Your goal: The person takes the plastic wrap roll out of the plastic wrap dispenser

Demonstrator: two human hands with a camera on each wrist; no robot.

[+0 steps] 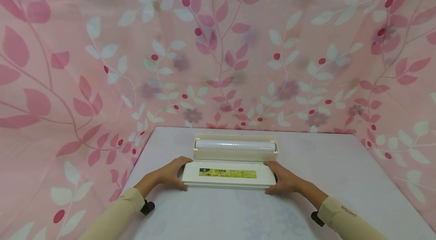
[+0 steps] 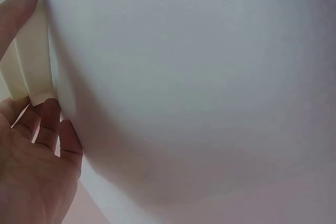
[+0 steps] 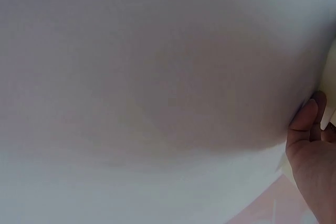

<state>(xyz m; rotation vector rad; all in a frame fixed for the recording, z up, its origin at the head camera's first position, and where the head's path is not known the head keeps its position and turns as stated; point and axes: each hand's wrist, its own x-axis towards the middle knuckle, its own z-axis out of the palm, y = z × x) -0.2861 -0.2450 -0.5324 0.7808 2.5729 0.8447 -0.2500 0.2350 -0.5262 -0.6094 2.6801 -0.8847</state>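
Note:
Both hands hold a long white plastic lid (image 1: 229,182) with a yellow-green label (image 1: 227,173), lying crosswise low over the table. My left hand (image 1: 172,173) grips its left end, thumb at the near edge and fingers at the far side. At the right end my right hand (image 1: 286,179) grips it the same way. Just behind the lid stands a cream open box (image 1: 235,155) holding a roll of cling film (image 1: 235,145). The left wrist view catches the lid's end (image 2: 34,66) between thumb and fingers; in the right wrist view only a sliver shows.
A pale cloth covers the table (image 1: 218,213). A pink curtain (image 1: 218,62) with leaf patterns hangs behind the table and along both sides. Dark straps sit at both wrists, below beige sleeves (image 1: 116,213).

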